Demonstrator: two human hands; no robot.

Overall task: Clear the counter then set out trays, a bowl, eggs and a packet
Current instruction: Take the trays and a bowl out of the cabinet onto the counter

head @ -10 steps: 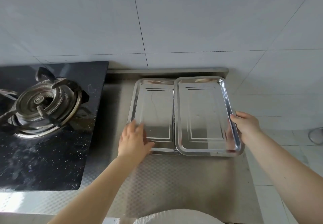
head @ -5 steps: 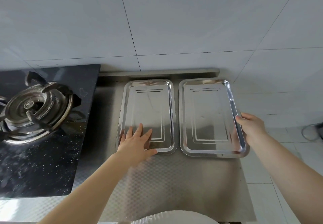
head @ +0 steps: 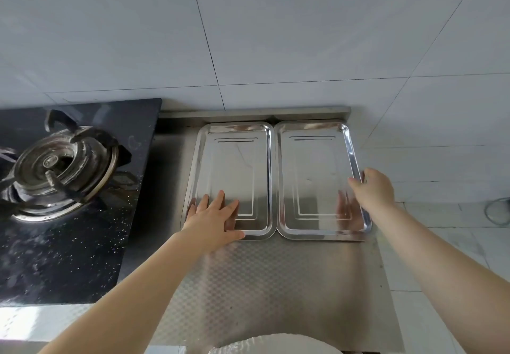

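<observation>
The two rectangular steel trays, overlapped a second ago, are now laid side by side right of the black gas hob (head: 69,188). The left tray (head: 234,171) is pressed by the left hand (head: 212,218), fingers spread; the right tray (head: 317,177) is pinched at its rim by the right hand (head: 372,188). Tray placement is being finished; a bowl must be fetched next.

A black speckled glass hob (head: 69,243) with a round metal gas burner (head: 59,167) sits under pale grey wall tiles (head: 276,36).

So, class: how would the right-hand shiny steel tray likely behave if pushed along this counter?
The right-hand shiny rectangular steel tray probably slides easily: smooth metal on the embossed steel counter. It looks thin and shallow, so likely light but stiff. Its right rim sits near the counter edge, so it might tip off.
</observation>
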